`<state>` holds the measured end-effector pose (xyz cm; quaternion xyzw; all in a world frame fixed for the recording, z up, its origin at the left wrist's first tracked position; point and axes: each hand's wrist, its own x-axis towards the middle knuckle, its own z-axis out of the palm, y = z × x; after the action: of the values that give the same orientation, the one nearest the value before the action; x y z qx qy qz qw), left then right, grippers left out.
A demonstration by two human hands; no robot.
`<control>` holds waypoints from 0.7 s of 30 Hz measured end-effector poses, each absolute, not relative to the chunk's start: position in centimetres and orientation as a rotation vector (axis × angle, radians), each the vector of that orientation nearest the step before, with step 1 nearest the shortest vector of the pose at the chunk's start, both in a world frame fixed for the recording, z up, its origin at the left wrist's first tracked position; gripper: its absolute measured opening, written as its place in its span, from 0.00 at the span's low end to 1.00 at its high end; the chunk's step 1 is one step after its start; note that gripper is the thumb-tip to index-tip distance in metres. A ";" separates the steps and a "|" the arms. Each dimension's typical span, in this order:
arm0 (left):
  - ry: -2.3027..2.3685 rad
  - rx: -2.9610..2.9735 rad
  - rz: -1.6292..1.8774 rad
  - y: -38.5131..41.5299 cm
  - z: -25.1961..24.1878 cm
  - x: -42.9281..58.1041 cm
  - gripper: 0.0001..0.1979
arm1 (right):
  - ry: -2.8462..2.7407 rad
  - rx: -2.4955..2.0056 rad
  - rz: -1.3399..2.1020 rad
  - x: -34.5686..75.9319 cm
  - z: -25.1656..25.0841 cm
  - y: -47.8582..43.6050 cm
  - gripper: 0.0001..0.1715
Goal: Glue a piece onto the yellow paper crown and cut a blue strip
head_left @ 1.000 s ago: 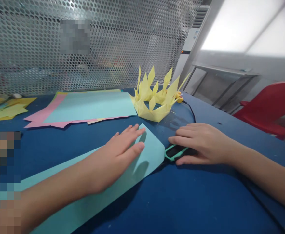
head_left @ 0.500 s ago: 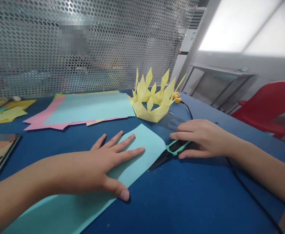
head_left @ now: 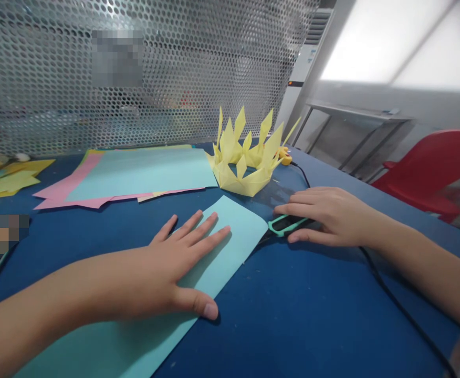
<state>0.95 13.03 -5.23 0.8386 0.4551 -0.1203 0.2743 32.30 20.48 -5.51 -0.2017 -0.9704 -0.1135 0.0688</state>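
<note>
A light blue sheet of paper (head_left: 238, 223) lies slantwise across the table, its far end a corner with a curved right edge. My left hand (head_left: 175, 268) rests spread and flat on it, thumb over the near edge. To the right, my right hand (head_left: 324, 215) curls over the green-rimmed handle of a pair of scissors (head_left: 280, 232), fingers above and thumb below. The dark blades point left toward the paper, and their tips are hidden at its edge. Just behind stands a yellow folded-paper crown (head_left: 249, 181) with pointed tips.
Behind the left hand is a stack of blue and pink sheets (head_left: 147, 170). Yellow paper pieces (head_left: 13, 181) lie at the far left, near a partly blurred object. A black cable (head_left: 395, 302) runs beside the right arm. A perforated metal screen (head_left: 198, 68) borders the back; a red chair (head_left: 435, 173) stands right.
The scissors have shifted and turned slightly, so their blades, bare on the table before, are now mostly hidden at the paper's edge. Both hands keep nearly the same pose.
</note>
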 end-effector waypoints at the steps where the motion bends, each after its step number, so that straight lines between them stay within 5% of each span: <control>1: 1.222 2.259 -0.321 13.0 -5.1 1.1 0.47 | -2.919 -0.597 -0.345 32.2 -5.6 20.4 0.29; 15: 1.191 2.432 -0.063 12.2 -5.5 1.7 0.43 | -2.932 -0.413 -0.381 30.3 -6.1 19.6 0.33; 21: 1.162 2.426 -0.063 12.6 -5.7 2.0 0.30 | -2.931 -0.367 -0.342 30.6 -6.2 19.8 0.31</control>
<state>2.02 12.63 -5.74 0.8789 0.4208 -0.0227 0.2237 30.58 19.83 -6.17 -0.1230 -0.9822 -0.1146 0.0839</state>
